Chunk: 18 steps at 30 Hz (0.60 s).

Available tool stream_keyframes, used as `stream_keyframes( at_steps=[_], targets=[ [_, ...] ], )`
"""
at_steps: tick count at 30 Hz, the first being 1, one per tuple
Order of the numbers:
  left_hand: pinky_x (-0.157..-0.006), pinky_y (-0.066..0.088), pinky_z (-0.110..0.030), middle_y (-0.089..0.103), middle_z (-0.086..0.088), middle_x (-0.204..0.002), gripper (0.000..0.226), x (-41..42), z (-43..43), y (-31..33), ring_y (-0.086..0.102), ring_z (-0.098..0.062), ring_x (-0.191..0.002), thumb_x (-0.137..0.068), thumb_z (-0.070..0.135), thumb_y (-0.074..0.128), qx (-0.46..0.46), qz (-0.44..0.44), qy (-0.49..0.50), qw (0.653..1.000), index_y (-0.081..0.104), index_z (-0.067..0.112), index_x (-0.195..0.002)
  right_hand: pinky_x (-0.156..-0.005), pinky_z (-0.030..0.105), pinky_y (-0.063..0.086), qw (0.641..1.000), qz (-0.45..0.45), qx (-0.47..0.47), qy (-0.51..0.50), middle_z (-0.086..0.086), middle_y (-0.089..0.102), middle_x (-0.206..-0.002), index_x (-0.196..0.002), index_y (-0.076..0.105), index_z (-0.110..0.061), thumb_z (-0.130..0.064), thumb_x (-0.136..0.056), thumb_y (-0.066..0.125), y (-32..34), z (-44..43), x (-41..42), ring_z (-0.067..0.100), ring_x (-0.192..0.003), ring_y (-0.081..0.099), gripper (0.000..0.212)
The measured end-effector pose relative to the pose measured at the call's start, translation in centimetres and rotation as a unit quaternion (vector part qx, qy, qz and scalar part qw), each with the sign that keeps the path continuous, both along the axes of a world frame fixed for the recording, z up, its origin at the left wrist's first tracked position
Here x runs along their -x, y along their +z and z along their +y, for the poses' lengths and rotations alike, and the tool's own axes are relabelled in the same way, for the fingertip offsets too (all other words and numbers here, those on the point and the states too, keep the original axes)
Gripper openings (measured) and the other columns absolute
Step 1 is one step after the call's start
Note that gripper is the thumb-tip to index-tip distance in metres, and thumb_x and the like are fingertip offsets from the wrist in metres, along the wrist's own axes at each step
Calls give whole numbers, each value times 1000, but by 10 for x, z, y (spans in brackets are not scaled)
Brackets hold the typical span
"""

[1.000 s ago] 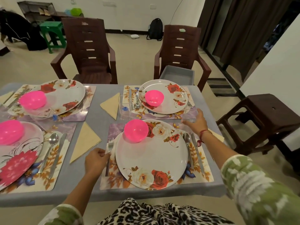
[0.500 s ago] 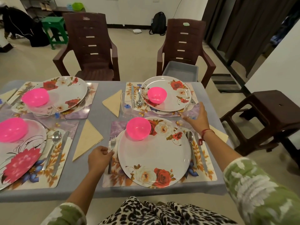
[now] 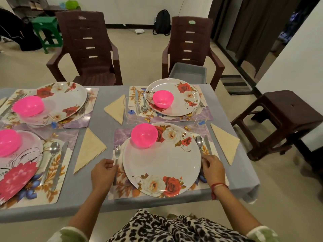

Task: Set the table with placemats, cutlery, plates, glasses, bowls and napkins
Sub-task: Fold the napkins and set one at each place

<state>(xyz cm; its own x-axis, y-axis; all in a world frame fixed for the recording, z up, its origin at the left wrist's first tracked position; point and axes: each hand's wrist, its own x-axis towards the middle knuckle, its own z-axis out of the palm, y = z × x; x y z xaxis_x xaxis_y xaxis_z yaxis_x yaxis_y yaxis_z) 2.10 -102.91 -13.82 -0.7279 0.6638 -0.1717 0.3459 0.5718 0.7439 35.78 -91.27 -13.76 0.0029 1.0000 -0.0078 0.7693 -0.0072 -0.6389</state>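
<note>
Left hand (image 3: pixel 103 172) fingers pinch the fork (image 3: pixel 116 159) beside the near plate (image 3: pixel 161 160); right hand (image 3: pixel 213 169) fingers touch the spoon (image 3: pixel 199 143) handle. Straighten both parallel to the plate, on the worktop.

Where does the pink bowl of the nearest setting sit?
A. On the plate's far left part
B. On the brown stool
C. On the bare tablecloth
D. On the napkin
A: the pink bowl rests on the far left part of the plate, between the two hands.
</note>
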Motion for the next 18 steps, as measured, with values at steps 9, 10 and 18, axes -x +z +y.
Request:
stream_keyframes(
  at_steps=[9, 10, 18],
  targets=[
    [-68, 57, -36, 67, -4, -86, 23, -14, 0, 1, 65, -19, -73, -84, 33, 68, 7, -13, -14, 1000, 63, 16, -97, -78, 26, 44, 1000, -8, 2, -11, 12, 67, -95, -101, 68, -9, -20, -92, 56, -1, 2, -1, 19, -79, 55, 18],
    [-67, 55, -32, 67, -4, -88, 23, -16, 0, 1, 64, -18, -74, -83, 34, 69, 10, -9, -17, 1000, 63, 16, -97, -79, 27, 44, 1000, -14, 5, -11, 12, 67, -96, -101, 67, -9, -20, -92, 56, -1, 1, -2, 19, -80, 55, 18],
    [-75, 53, -37, 58, 1, -90, 29, -35, -1, 0, 63, -26, -86, -83, 27, 69, 26, -22, -48, 998, 58, 16, -107, -82, 33, 49, 1000, -10, -23, -19, 9, 64, -105, -110, 63, -10, -22, -90, 60, 9, -11, -2, 24, -94, 59, 23]
  ],
)
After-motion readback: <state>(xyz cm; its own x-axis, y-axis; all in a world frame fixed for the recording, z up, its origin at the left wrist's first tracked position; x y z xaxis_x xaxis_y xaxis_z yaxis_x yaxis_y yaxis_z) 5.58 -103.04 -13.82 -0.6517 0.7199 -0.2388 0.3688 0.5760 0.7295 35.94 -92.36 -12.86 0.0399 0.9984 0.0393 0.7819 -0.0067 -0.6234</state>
